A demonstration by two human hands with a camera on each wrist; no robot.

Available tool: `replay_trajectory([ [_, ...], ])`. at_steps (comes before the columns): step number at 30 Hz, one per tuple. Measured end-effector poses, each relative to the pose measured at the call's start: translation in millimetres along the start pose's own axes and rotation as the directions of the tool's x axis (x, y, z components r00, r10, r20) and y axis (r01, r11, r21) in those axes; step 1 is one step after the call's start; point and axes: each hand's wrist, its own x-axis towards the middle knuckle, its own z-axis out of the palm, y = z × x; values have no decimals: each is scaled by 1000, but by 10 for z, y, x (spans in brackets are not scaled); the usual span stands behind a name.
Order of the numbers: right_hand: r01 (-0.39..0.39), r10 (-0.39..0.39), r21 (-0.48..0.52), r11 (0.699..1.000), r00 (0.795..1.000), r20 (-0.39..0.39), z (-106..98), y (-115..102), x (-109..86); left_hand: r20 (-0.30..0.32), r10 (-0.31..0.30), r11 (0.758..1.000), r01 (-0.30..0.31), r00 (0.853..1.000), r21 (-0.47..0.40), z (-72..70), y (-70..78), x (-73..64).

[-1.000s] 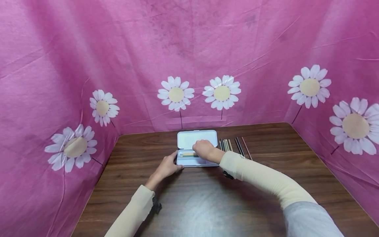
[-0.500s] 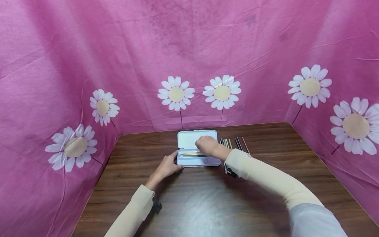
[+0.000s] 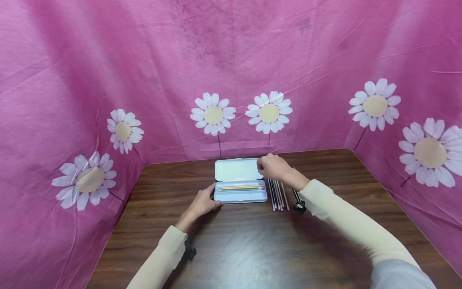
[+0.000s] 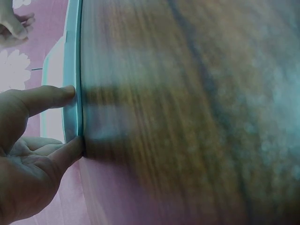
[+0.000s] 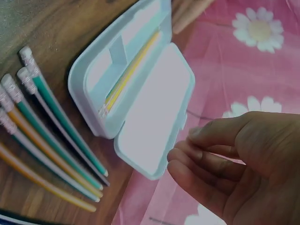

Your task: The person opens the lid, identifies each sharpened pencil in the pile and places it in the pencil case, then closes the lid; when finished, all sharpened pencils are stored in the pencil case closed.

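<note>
Toward the far edge of the brown table (image 3: pixel 231 241), in the head view, a whitish pencil case (image 3: pixel 238 197) lies with its lid (image 3: pixel 236 169) folded back; yellow and green pencils (image 3: pixel 240 188) run along the tray's far side. The left hand (image 3: pixel 202 202) grasps the case's near left corner; the right hand (image 3: pixel 276 166), its grip released, hangs by the lid's right end, above loose pencils (image 3: pixel 277 196). In the left wrist view, thumb and finger press the case's smooth, bluish wall. In the right wrist view, a short divider (image 5: pixel 119 55) crosses the tray; the loose pencils, green, yellow, pale and dark, carry whitish erasers with silvery bands, and the right fingers curl loosely.
</note>
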Motion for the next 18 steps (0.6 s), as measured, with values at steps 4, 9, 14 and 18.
replay_trajectory([
  [4, -58, 58, 30, 998, 998, 8, -4, 150, -102, 1, -3, 1000, 3, 1000, 4, -3, -1, 0],
  [9, -137, 136, 72, 988, 990, 23, 73, 318, -222, 2, -7, 1000, 7, 1000, 3, -5, 4, -5],
  [14, -215, 210, 91, 972, 975, 66, 187, 447, -317, 6, -9, 1000, 9, 1000, -1, -5, 11, -10],
  [18, -275, 259, 150, 950, 959, 115, 272, 536, -366, 8, -6, 1000, 6, 1000, -3, -10, 9, -12],
])
